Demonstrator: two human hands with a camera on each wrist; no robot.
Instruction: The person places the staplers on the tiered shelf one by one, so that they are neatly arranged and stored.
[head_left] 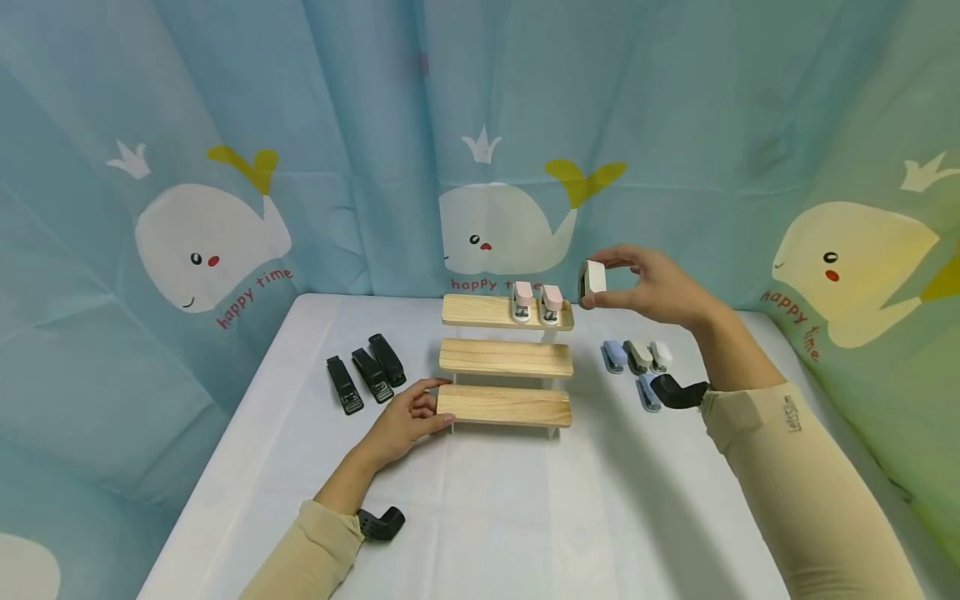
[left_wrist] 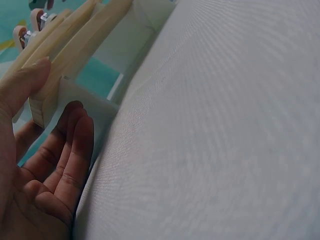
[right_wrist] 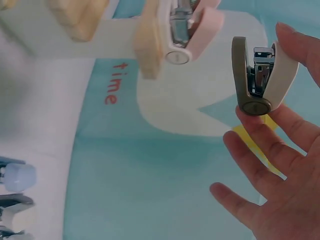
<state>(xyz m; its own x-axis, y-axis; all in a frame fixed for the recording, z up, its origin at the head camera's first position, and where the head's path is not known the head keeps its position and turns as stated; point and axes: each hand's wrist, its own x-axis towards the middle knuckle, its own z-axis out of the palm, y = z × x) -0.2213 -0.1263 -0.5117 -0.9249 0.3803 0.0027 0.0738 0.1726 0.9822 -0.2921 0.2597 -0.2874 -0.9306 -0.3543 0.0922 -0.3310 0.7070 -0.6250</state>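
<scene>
My right hand point(head_left: 654, 287) pinches a small stapler point(right_wrist: 262, 77) between thumb and fingers. The stapler has a white top and a grey-green base, and is raised just right of the top tier. Two pink mini staplers point(head_left: 522, 302) stand side by side on that tier's right part. With thumb and fingers, my left hand point(head_left: 408, 423) grips the left end of the lowest plank of a three-tier wooden display shelf point(head_left: 504, 406). In the left wrist view the thumb lies along the plank point(left_wrist: 85, 42) while the other fingers curl below it, by the clear side support.
Three black staplers point(head_left: 372, 372) lie left of the shelf on the white-covered table point(head_left: 480, 508). To the right sit several small staplers: blue ones point(head_left: 613, 356), a grey-and-white one point(head_left: 638, 357) and a white one point(head_left: 661, 357). A whale-print curtain point(head_left: 360, 225) hangs around the table.
</scene>
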